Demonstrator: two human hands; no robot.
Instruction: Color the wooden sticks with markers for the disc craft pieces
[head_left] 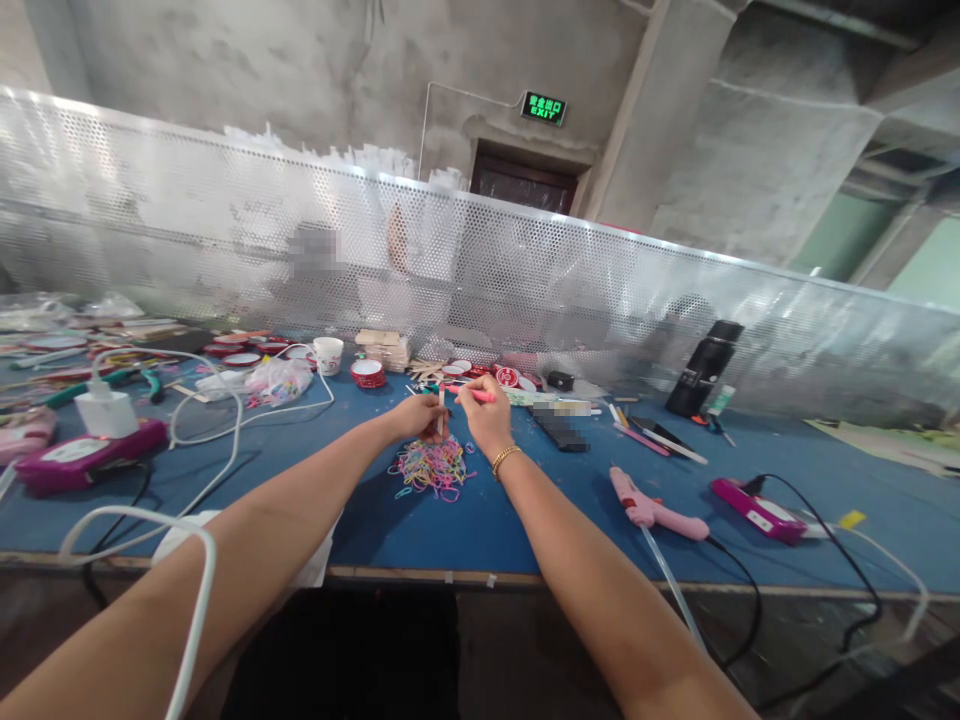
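Bare concrete wall (247, 50) behind, lit exit sign (544, 108) above a doorway, perforated metal screen (135, 190) along the far side of a blue bench (487, 530). Person at work, both bare hands close together near the middle. Stick (441, 408), pale and slim, is in the left hand (424, 415); its long axis stands near upright as I see it, upper end clear of the grip. Pen (480, 395), pinkish red, lies in the right hand (487, 410), running nearly crosswise to the stick, so the two make something like a right angle. Stick is just left of the right fingers, level with the pen's near end; whether pen and stick touch, I can't tell. Left hand is the nearer, being the one on the stick. Left fingers: closed, pinching it. Right fingers: bent, closed around the pen. Just below both hands, a loose heap of coloured loops (433, 468). Pink glue gun (652, 510) lies well off to the right, untouched.
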